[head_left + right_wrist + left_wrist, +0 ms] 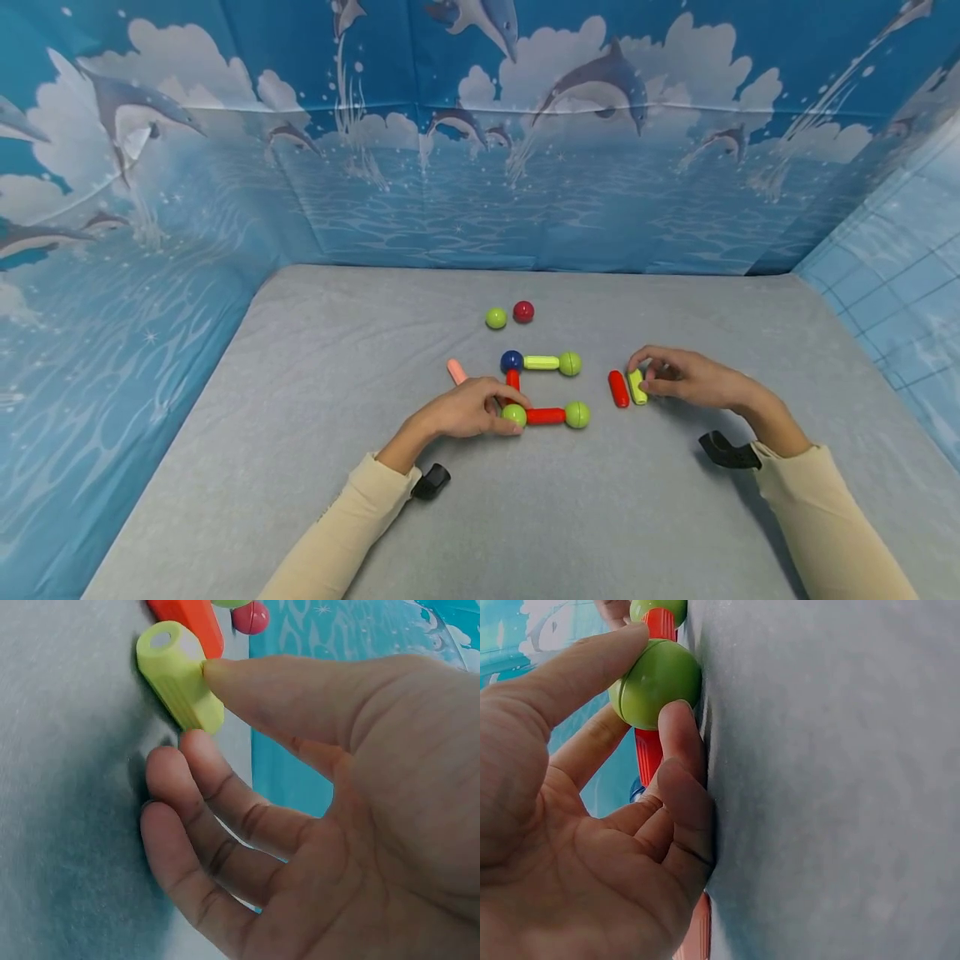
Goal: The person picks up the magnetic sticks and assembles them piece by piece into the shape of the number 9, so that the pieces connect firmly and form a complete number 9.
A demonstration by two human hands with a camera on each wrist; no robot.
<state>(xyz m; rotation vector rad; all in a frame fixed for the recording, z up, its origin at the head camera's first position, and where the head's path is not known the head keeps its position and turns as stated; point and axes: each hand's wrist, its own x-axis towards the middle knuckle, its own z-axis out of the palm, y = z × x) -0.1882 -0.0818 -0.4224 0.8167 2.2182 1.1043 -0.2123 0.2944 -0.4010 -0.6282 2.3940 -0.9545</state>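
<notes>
On the grey table lies a joined figure of magnetic rods and balls. My left hand [468,408] grips the green ball [658,684] at its near left corner between thumb and fingers. From that ball a red rod [546,416] runs right to another green ball [577,414]. A second red rod [513,379] leads back to a dark blue ball [512,361], joined to a yellow-green rod [541,362] and a green ball [570,363]. My right hand [686,377] pinches a loose yellow-green rod [180,675], its thumb on the side; the index fingertip is hidden in the right wrist view.
A loose red rod [618,389] lies just left of the held rod. Behind the figure sit a loose green ball [496,318] and a dark red ball [523,312]. A pink rod [456,372] is partly behind my left hand. Dolphin-print curtains [465,208] border the table.
</notes>
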